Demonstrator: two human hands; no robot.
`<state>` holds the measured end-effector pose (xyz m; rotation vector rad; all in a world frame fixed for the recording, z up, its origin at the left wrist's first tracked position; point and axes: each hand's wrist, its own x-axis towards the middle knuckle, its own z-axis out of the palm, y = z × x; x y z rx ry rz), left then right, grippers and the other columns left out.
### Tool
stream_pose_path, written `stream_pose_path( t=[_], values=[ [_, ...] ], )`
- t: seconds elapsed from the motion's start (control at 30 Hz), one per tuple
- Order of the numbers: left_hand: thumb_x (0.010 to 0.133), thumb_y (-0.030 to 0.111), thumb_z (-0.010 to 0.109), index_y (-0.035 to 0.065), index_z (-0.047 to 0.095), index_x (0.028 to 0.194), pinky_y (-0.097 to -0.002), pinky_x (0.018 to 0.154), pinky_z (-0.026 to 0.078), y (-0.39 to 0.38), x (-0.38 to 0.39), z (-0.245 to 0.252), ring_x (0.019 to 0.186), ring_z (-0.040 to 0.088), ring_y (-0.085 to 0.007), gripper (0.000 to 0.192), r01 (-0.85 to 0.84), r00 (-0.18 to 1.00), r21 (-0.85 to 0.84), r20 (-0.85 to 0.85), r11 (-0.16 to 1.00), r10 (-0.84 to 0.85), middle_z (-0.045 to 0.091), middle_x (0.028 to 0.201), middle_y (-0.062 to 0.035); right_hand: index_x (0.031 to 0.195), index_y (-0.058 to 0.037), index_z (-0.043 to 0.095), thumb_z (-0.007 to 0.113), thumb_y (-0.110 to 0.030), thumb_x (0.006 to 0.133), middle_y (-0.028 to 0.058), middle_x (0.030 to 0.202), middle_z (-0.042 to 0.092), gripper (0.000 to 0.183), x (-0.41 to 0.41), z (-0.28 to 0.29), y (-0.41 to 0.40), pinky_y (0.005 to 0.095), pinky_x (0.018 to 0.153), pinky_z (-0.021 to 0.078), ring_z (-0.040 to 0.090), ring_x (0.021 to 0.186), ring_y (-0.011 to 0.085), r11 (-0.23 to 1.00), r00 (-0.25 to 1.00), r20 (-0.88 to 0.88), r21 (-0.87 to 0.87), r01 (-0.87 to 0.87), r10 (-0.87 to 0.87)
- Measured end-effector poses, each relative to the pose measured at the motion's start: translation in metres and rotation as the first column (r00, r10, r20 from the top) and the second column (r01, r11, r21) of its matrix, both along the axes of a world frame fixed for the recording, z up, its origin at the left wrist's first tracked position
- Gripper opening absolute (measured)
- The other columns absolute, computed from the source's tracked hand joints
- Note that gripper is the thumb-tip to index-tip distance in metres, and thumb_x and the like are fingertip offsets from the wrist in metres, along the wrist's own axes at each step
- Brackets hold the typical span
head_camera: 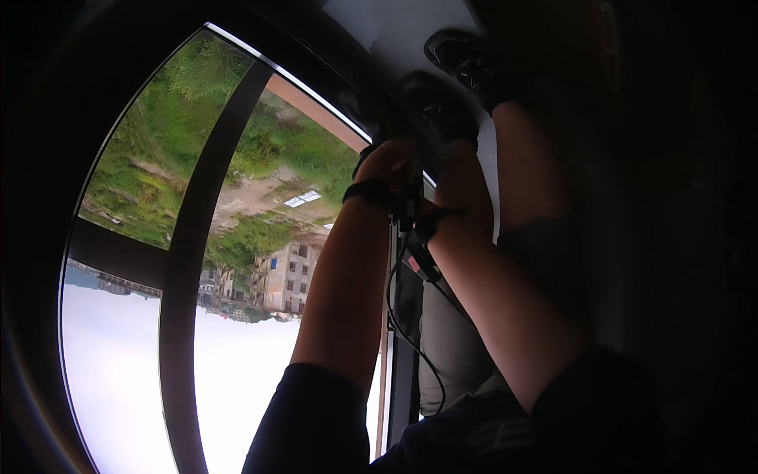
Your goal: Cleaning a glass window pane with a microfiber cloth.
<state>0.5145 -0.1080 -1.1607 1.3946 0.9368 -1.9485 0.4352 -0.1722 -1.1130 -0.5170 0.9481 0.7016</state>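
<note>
My left hand (391,157) is bent at the wrist and lies against the dark lower edge of a window frame; its fingers fade into shadow. A black strap (368,191) circles that wrist. Close beside it is my right hand (427,206), mostly dark, with another black strap (427,228) behind it. Small dark devices (404,207) sit at the wrists, and a black cable (417,349) loops down from them towards my body. Whether either hand grips something is lost in the darkness.
A large window (231,195) with dark bars fills the left side, showing greenery, buildings and bright sky outside. Below me are my black shoes (471,68) on a grey floor (408,26). My bare lower legs (530,166) stand close to the window wall. Deep shadow covers the right side.
</note>
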Motion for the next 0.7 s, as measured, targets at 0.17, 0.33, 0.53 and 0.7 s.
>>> stream_pose_path(
  t=[0.17,0.33,0.53,0.7],
  values=[
    [0.088,0.020,0.068,0.0040,0.068,0.111,-0.0338,0.088,0.050,-0.002,-0.004,-0.047,0.104,0.064,-0.0218,0.028,-0.363,0.931,0.040,-0.008,0.931,0.364,0.068,0.110,-0.0098,0.106,-0.0028,0.063,0.062,-0.014,0.094,0.0086,0.107,0.065,0.016,-0.012,-0.011,0.008,0.0344,0.084,0.0484,0.061,0.096,0.0193,1.000,1.000,-0.025,0.007,0.007,-0.006],
    [0.087,0.018,0.068,0.0030,0.069,0.107,-0.0329,0.087,0.050,-0.015,-0.015,-0.051,0.102,0.064,-0.0215,0.025,-0.571,0.812,0.126,-0.057,0.811,0.581,0.069,0.107,-0.0096,0.106,-0.0027,0.063,0.062,-0.014,0.094,0.0085,0.107,0.065,0.016,-0.009,-0.034,0.007,0.0344,0.084,0.0484,0.061,0.095,0.0192,0.999,1.000,-0.018,-0.037,-0.009,0.008],
    [0.082,0.009,0.068,0.0068,0.070,0.099,-0.0377,0.079,0.055,0.001,0.026,-0.042,0.091,0.068,-0.0283,0.018,0.550,0.697,-0.147,0.624,0.822,-0.354,0.071,0.097,-0.0123,0.106,-0.0027,0.063,0.062,-0.014,0.094,0.0084,0.106,0.065,0.016,0.037,-0.027,0.036,0.0343,0.084,0.0484,0.061,0.095,0.0190,1.000,0.997,0.079,-0.010,0.018,-0.018],
    [0.081,0.036,0.070,0.0111,0.074,0.106,-0.0389,0.084,0.056,-0.060,0.123,-0.025,0.104,0.068,-0.0326,0.035,0.962,0.259,-0.049,0.483,0.270,-0.836,0.071,0.107,-0.0169,0.105,-0.0026,0.063,0.062,-0.014,0.094,0.0083,0.106,0.065,0.016,0.096,-0.041,0.004,0.0342,0.084,0.0483,0.061,0.094,0.0189,0.974,0.941,0.336,-0.222,0.047,0.032]
  ],
)
